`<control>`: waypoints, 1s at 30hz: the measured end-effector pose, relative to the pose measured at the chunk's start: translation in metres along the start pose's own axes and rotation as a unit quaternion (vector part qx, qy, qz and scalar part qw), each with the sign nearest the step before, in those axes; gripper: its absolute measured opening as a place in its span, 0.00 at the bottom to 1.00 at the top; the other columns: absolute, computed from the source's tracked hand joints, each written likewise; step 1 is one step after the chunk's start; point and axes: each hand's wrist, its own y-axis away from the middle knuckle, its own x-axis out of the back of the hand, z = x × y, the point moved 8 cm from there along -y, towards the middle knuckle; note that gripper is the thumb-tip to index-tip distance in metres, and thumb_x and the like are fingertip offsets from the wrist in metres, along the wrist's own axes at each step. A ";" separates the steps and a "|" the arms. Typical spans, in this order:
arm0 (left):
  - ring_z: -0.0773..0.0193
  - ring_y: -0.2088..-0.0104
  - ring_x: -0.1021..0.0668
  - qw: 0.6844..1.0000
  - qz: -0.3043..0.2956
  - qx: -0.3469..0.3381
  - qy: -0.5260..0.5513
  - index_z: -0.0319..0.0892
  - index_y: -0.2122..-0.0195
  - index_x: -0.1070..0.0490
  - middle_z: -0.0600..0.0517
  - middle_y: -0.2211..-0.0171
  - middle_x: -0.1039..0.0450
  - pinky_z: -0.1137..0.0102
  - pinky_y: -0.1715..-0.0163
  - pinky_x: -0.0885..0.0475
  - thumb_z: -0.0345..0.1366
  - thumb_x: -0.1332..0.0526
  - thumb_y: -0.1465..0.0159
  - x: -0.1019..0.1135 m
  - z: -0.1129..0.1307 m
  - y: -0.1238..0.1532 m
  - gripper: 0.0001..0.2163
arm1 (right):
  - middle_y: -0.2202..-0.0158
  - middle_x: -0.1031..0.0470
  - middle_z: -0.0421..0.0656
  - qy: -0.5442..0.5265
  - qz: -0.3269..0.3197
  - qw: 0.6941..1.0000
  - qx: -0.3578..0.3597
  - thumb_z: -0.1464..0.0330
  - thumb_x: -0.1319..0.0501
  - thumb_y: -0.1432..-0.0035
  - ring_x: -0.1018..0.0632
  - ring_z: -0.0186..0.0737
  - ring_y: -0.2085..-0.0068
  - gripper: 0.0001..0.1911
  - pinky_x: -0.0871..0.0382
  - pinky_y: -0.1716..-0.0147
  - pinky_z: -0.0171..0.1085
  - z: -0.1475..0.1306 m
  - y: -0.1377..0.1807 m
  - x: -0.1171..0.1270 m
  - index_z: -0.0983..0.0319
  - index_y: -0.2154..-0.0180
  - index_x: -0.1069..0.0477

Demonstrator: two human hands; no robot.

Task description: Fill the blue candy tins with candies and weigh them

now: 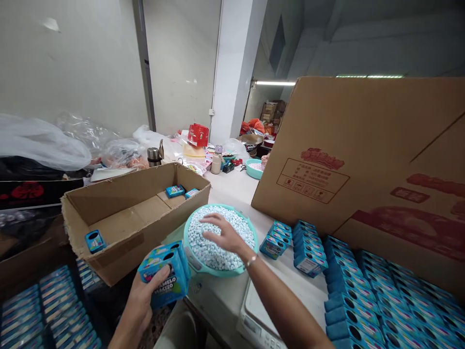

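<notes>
My left hand (140, 300) is closed around a few small blue boxes (169, 281) with dark round holes in their tops, held side by side at the near edge of the table. Over a turquoise basin (218, 272) hovers my right hand (228, 235), fingers spread and nothing visible in them. Small pale blue and white pellets (218, 259) fill the basin; whether my fingertips touch them I cannot tell. Left of the basin stands an open cardboard box (145, 225) with a few blue boxes inside.
Rows of blue boxes with holes (363, 300) stand at the right, before a large carton (327, 140). A white scale (259, 310) lies under my right forearm. More blue boxes (54, 305) fill the lower left. A metal flask (154, 156) and plastic bags sit behind.
</notes>
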 end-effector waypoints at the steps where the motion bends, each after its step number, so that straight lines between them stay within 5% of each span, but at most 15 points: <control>1: 0.50 0.60 0.19 0.997 0.000 -0.038 -0.062 0.44 0.47 0.34 0.49 0.58 0.22 0.59 0.60 0.23 0.49 0.27 0.53 0.001 0.015 -0.009 0.34 | 0.45 0.30 0.46 0.043 0.024 0.999 0.003 0.54 0.41 0.38 0.32 0.46 0.42 0.20 0.42 0.40 0.48 0.020 -0.016 0.010 0.53 0.48 0.26; 3: 0.50 0.56 0.21 0.961 -0.004 -0.137 -0.238 0.46 0.46 0.35 0.48 0.54 0.24 0.59 0.55 0.26 0.48 0.28 0.53 -0.008 0.049 -0.026 0.34 | 0.46 0.28 0.47 0.120 0.016 0.993 -0.019 0.54 0.40 0.38 0.31 0.49 0.42 0.17 0.43 0.40 0.51 0.064 -0.043 0.016 0.53 0.52 0.23; 6: 0.46 0.51 0.25 0.805 -0.035 -0.272 -0.526 0.45 0.47 0.34 0.45 0.51 0.27 0.56 0.50 0.31 0.45 0.31 0.50 -0.051 0.082 -0.047 0.30 | 0.39 0.33 0.47 0.173 -0.053 0.981 -0.068 0.50 0.42 0.38 0.36 0.55 0.38 0.22 0.48 0.40 0.60 0.117 -0.070 0.006 0.48 0.46 0.27; 9: 0.43 0.53 0.26 0.633 -0.093 -0.287 -0.713 0.40 0.52 0.32 0.41 0.56 0.27 0.55 0.55 0.32 0.39 0.35 0.49 -0.098 0.079 -0.071 0.22 | 0.33 0.42 0.44 0.167 -0.132 0.971 -0.105 0.47 0.47 0.38 0.43 0.60 0.33 0.26 0.57 0.40 0.68 0.148 -0.077 -0.009 0.44 0.41 0.34; 12: 0.42 0.54 0.26 0.541 -0.145 -0.258 -0.787 0.38 0.57 0.31 0.38 0.57 0.27 0.56 0.57 0.33 0.36 0.37 0.51 -0.129 0.067 -0.098 0.19 | 0.33 0.40 0.42 0.137 -0.153 0.975 -0.084 0.48 0.48 0.36 0.42 0.57 0.33 0.24 0.58 0.37 0.65 0.154 -0.077 -0.016 0.45 0.43 0.30; 18: 0.43 0.53 0.26 0.516 -0.214 -0.236 -0.795 0.40 0.56 0.32 0.40 0.56 0.27 0.58 0.55 0.34 0.43 0.30 0.58 -0.163 0.051 -0.131 0.28 | 0.49 0.22 0.44 0.039 -0.117 0.992 0.031 0.53 0.49 0.34 0.26 0.45 0.47 0.23 0.39 0.43 0.42 0.138 -0.068 -0.011 0.57 0.53 0.22; 23: 0.42 0.53 0.25 0.530 -0.222 -0.227 -0.786 0.41 0.54 0.32 0.40 0.55 0.27 0.58 0.56 0.33 0.46 0.30 0.58 -0.175 0.042 -0.131 0.29 | 0.67 0.20 0.38 -0.106 -0.041 0.991 -0.069 0.54 0.38 0.43 0.25 0.43 0.61 0.16 0.35 0.54 0.38 0.153 -0.054 0.004 0.58 0.69 0.20; 30: 0.44 0.50 0.26 0.595 -0.229 -0.236 -0.733 0.42 0.49 0.33 0.42 0.51 0.26 0.60 0.53 0.33 0.48 0.31 0.55 -0.202 0.019 -0.115 0.32 | 0.67 0.19 0.38 -0.261 0.076 0.944 -0.190 0.56 0.33 0.53 0.24 0.44 0.59 0.14 0.35 0.52 0.40 0.171 -0.030 0.022 0.60 0.72 0.21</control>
